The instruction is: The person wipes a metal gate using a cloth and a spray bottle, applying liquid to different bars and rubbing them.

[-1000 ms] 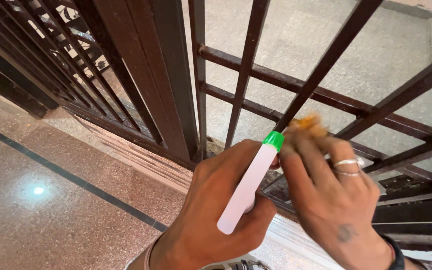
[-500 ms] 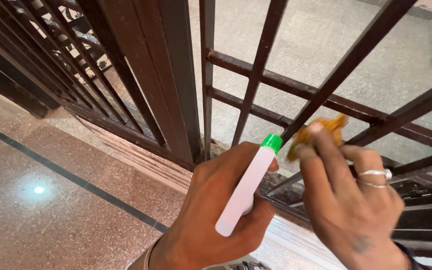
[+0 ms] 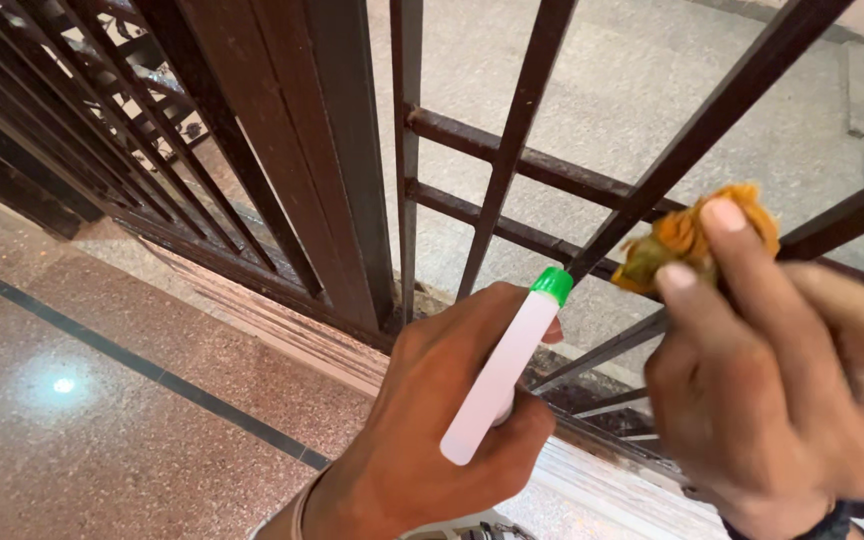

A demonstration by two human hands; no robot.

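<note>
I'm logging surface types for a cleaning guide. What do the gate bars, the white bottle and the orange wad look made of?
The gate bars look like metal painted dark brown: square section, welded joints, dull and patchy in places. The white bottle in the left hand looks like smooth matte plastic with a green cap. The orange wad pinched in the right hand looks like crumpled cloth, soft and folded, possibly a sponge.

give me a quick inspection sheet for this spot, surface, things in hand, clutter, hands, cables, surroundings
surface: polished speckled floor with a dark inlay stripe
job's things: white spray bottle with green tip; orange cloth pressed on a bar of the dark metal gate
clutter: nothing seen
hands: left hand wrapped round the bottle; right hand pinching the cloth, ring on one finger
cables: nothing seen
surroundings: grey paving beyond the bars
</note>
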